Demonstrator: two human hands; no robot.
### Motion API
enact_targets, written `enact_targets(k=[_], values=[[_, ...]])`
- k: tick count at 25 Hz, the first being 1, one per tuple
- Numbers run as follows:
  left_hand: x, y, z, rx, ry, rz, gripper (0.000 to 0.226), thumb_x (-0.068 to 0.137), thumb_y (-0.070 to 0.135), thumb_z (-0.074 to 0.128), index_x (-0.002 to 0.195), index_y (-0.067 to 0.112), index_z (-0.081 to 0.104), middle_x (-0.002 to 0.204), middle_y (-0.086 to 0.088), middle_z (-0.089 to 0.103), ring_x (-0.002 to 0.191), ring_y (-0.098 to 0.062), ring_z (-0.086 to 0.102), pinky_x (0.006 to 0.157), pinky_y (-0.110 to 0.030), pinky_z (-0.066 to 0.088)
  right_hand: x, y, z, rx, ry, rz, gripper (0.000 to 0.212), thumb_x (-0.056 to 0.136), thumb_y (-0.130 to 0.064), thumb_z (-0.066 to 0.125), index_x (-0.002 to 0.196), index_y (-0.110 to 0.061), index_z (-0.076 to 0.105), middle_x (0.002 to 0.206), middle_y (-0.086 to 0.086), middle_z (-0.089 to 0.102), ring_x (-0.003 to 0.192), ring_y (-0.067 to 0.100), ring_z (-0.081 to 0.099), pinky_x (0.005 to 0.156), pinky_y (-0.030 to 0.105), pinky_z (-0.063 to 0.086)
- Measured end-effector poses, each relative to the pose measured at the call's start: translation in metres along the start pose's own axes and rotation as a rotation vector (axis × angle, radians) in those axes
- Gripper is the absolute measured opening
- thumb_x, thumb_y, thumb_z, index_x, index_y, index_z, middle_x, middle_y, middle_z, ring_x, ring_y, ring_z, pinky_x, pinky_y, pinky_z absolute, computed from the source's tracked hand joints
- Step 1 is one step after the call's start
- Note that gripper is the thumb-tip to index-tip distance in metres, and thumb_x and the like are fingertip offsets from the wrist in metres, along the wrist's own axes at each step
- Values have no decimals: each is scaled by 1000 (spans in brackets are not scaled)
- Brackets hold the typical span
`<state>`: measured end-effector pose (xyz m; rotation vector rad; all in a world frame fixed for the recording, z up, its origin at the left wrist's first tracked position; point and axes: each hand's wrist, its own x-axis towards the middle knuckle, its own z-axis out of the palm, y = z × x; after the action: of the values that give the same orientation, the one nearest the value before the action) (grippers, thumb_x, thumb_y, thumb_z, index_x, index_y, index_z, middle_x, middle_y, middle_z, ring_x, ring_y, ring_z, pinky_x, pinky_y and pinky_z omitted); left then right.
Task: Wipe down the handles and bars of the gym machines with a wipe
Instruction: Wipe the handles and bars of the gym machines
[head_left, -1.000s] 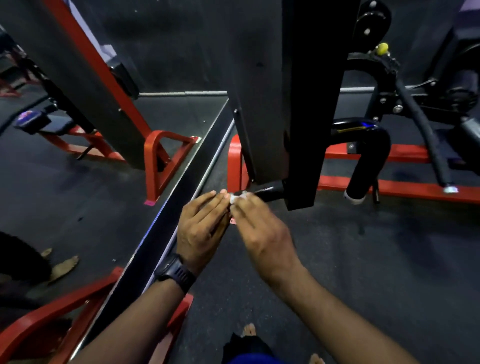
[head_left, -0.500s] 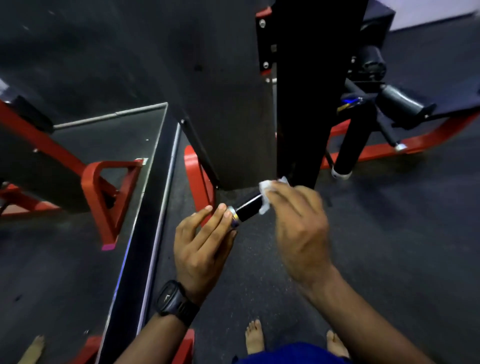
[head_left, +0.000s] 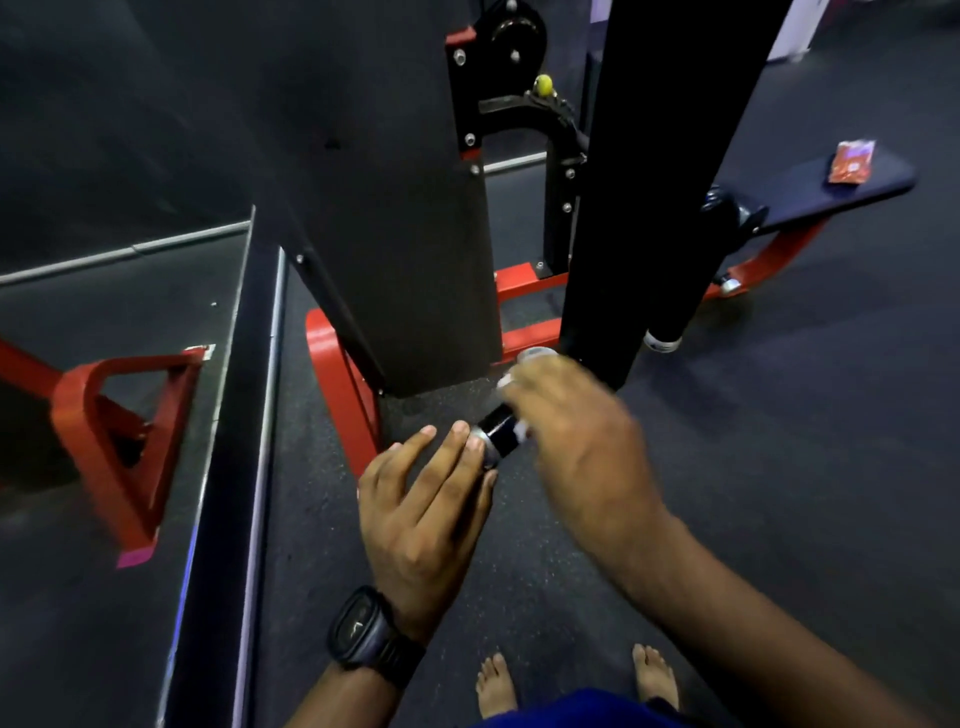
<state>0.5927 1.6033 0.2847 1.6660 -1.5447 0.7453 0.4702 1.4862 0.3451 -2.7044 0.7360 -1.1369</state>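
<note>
Left hand (head_left: 421, 512): fingers straight, slightly spread, tips touching the capped end of the short glossy black handle bar (head_left: 497, 432), which sits low by the foot of the tall black machine upright (head_left: 670, 156). Right hand (head_left: 576, 441), motion-blurred, curls over the bar further in and clamps the crumpled white wipe (head_left: 521, 429) against it.
</note>
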Motion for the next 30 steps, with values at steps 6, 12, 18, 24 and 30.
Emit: enact_targets(k=[6, 12, 18, 24, 30], values=[[0, -1, -2, -14, -10, 10, 31, 89, 21, 71, 119, 17, 62, 125, 0, 64, 109, -26, 61, 86, -45, 48, -25, 7, -4, 48, 262, 231, 25, 93, -11, 53, 107, -5, 73, 110, 6, 68, 105, 15, 57, 96, 15, 40], [-2, 4, -1, -39, -12, -59, 23, 91, 19, 69, 113, 12, 72, 124, -1, 65, 101, -27, 64, 90, -37, 43, -35, -25, 16, 599, 440, 783, 25, 86, 4, 66, 95, -19, 69, 100, 3, 65, 93, 7, 65, 77, 17, 52], [-2, 4, -1, -30, -10, -64, 23, 92, 19, 68, 112, 8, 73, 122, -3, 67, 100, -27, 64, 90, -35, 43, -30, -31, 30, 952, 495, 1045, 13, 90, -6, 64, 92, -18, 61, 80, 4, 72, 74, 15, 68, 69, 28, 51], [-2, -1, 1, -22, 10, -61, 23, 91, 18, 70, 113, 10, 72, 123, -1, 66, 100, -25, 63, 90, -34, 41, -29, -36, 29, 1055, 457, 1037, 14, 90, -1, 63, 92, -15, 61, 80, 2, 70, 75, 12, 66, 70, 22, 51], [-1, -3, 3, -21, 7, -59, 25, 91, 18, 69, 115, 10, 71, 126, -2, 65, 101, -26, 63, 88, -37, 43, -30, -34, 30, 987, 389, 955, 17, 89, -3, 65, 92, -20, 62, 81, 1, 70, 72, 12, 66, 66, 20, 50]])
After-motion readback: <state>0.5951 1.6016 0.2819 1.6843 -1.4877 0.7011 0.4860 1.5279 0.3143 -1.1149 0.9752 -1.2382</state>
